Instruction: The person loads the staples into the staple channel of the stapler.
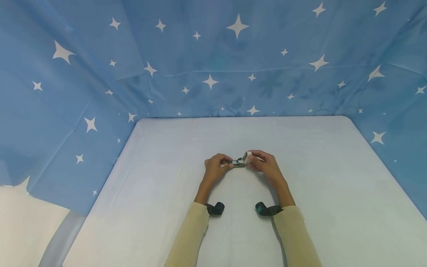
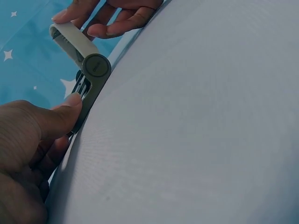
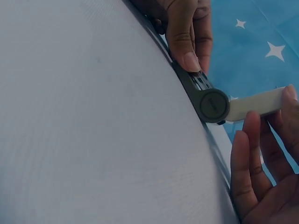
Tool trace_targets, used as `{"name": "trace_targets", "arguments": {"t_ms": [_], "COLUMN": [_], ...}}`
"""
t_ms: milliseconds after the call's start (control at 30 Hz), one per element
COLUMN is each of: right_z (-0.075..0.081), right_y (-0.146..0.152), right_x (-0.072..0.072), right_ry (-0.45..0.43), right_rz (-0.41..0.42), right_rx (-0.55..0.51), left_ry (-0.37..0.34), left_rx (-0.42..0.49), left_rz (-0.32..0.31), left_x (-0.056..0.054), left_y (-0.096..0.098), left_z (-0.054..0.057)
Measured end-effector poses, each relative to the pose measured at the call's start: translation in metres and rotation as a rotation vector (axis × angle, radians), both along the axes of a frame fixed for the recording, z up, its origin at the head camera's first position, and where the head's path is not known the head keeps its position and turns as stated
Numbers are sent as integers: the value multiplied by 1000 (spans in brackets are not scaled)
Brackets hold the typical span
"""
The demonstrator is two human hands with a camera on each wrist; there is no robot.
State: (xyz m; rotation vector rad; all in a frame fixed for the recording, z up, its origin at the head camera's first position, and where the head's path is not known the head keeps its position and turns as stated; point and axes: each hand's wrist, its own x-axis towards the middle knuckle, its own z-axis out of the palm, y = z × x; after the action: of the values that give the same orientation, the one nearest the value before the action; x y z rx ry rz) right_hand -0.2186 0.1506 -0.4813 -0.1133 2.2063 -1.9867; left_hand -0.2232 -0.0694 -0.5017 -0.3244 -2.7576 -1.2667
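A small stapler with a dark green base and round pivot lies on the white table, its cream cover swung up and away from the base. My left hand pinches the end of the base, the thumb lying on the metal rail. At the other side, my right hand pinches the raised cover near its free end. The cover's hollow inside shows in the left wrist view. The base's far end is hidden by the left fingers.
The white table extends around both hands. Blue cloth with white stars hangs behind it and along both sides. Dark wrist cameras sit on both forearms over the sleeves' ends.
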Motion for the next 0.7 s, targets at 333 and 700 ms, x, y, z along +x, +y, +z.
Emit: {"name": "trace_targets", "arguments": {"t_ms": [333, 700], "right_z": [9, 15], "right_y": [-14, -25], "right_x": [-5, -4], "right_ry": [227, 349], "right_rz": [2, 17], "right_rx": [249, 351], "left_ry": [24, 36], "left_rx": [-29, -28], "left_rz": [21, 17], "left_x": [0, -1], "left_y": [1, 0], "left_z": [-2, -2]}}
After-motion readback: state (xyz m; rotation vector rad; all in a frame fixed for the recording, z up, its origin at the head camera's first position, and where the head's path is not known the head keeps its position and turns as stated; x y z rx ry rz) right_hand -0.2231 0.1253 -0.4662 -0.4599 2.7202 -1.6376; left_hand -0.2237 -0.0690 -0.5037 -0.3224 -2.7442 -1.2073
